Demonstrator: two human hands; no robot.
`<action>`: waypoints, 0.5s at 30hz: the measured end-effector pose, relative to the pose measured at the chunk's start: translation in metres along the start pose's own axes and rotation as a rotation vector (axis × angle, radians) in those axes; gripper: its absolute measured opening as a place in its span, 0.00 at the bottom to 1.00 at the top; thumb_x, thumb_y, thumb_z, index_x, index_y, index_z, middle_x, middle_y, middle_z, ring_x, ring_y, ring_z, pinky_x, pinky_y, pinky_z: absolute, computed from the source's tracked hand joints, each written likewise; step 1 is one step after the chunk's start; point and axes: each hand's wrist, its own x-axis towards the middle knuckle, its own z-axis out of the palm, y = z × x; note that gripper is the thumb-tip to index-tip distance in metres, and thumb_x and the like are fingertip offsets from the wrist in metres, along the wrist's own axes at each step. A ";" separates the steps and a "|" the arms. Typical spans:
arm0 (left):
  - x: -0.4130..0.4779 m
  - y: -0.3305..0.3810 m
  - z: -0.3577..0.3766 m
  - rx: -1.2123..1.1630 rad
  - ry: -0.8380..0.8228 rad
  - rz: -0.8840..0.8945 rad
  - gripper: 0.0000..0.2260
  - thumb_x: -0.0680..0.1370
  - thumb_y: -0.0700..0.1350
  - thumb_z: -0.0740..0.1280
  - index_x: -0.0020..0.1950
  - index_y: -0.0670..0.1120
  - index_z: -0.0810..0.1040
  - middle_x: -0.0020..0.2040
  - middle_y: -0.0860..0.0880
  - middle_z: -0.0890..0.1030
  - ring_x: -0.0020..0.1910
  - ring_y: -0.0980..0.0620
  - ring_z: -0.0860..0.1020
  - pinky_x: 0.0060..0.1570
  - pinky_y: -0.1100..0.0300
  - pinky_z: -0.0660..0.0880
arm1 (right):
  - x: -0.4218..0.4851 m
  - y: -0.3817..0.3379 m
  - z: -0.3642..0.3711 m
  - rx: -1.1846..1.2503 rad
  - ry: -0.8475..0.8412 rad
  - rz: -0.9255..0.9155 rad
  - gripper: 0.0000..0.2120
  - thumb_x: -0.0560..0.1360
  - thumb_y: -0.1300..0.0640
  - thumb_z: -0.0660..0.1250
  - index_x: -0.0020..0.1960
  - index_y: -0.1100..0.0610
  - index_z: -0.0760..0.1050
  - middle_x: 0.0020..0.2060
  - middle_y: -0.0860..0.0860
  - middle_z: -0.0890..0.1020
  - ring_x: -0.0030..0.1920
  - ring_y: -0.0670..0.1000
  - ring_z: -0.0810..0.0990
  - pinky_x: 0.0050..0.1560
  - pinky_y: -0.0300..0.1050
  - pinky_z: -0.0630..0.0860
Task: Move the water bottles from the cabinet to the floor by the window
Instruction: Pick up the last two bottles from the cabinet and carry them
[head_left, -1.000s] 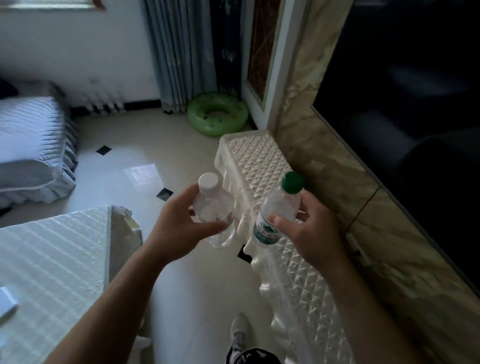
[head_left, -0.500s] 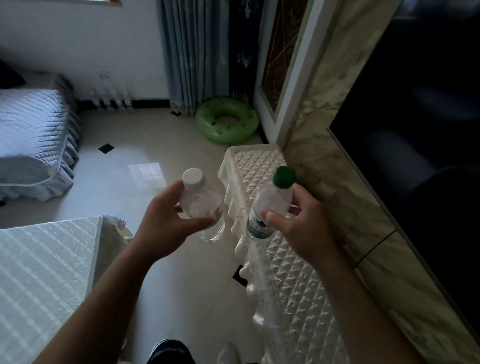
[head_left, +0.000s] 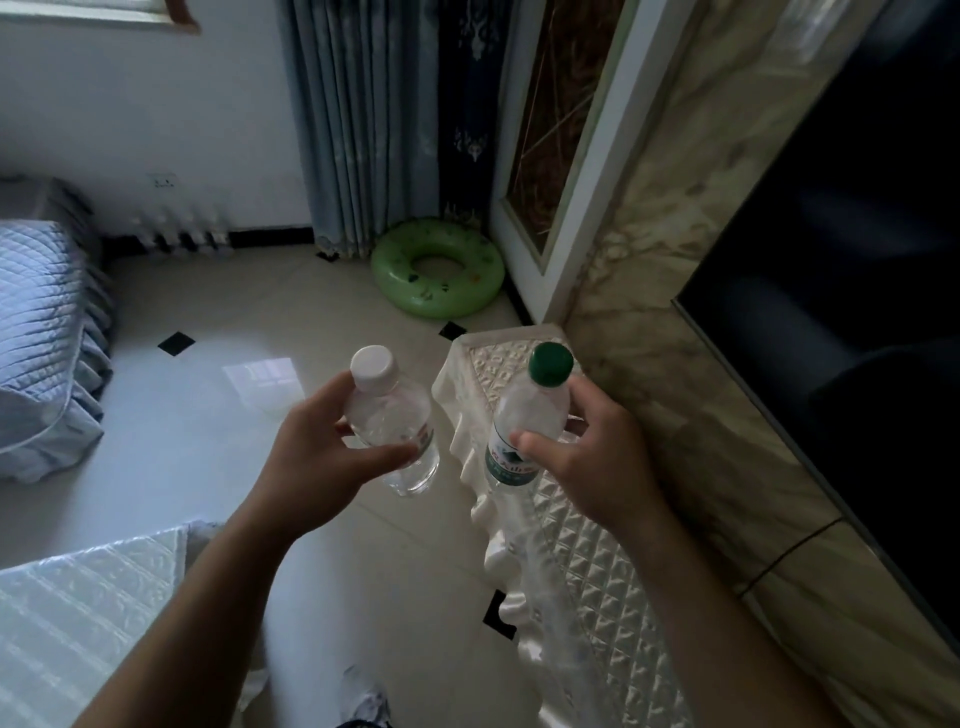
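I hold two small, likely light, slippery water bottles mid-body over the floor: left hand (head_left: 317, 457) curled round the white-capped bottle (head_left: 392, 421), right hand (head_left: 592, 462) round the green-capped bottle (head_left: 524, 421).

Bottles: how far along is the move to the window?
Done: both are off the cabinet. In hand: the left hand holds the white-capped bottle, the right hand the green-capped bottle, caps up. Left: carrying them to the floor below the window and setting them down; none stands there yet.
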 end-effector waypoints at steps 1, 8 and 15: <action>0.012 -0.004 -0.009 -0.001 -0.001 -0.004 0.29 0.58 0.53 0.77 0.58 0.54 0.78 0.49 0.54 0.83 0.48 0.54 0.82 0.49 0.59 0.76 | 0.011 -0.004 0.008 0.000 0.003 0.005 0.17 0.64 0.51 0.75 0.52 0.46 0.77 0.45 0.43 0.84 0.48 0.45 0.82 0.47 0.53 0.82; 0.080 -0.030 -0.062 0.011 -0.022 -0.012 0.29 0.58 0.52 0.77 0.59 0.54 0.78 0.48 0.55 0.83 0.49 0.54 0.81 0.50 0.57 0.77 | 0.074 -0.028 0.053 0.022 0.027 0.025 0.19 0.64 0.50 0.75 0.53 0.46 0.77 0.47 0.43 0.84 0.49 0.44 0.82 0.49 0.52 0.82; 0.149 -0.046 -0.090 0.006 -0.034 -0.039 0.29 0.58 0.53 0.78 0.59 0.55 0.78 0.49 0.55 0.83 0.50 0.55 0.81 0.48 0.62 0.75 | 0.151 -0.032 0.081 0.029 0.023 0.045 0.20 0.63 0.49 0.75 0.55 0.46 0.77 0.47 0.42 0.84 0.50 0.44 0.82 0.50 0.51 0.82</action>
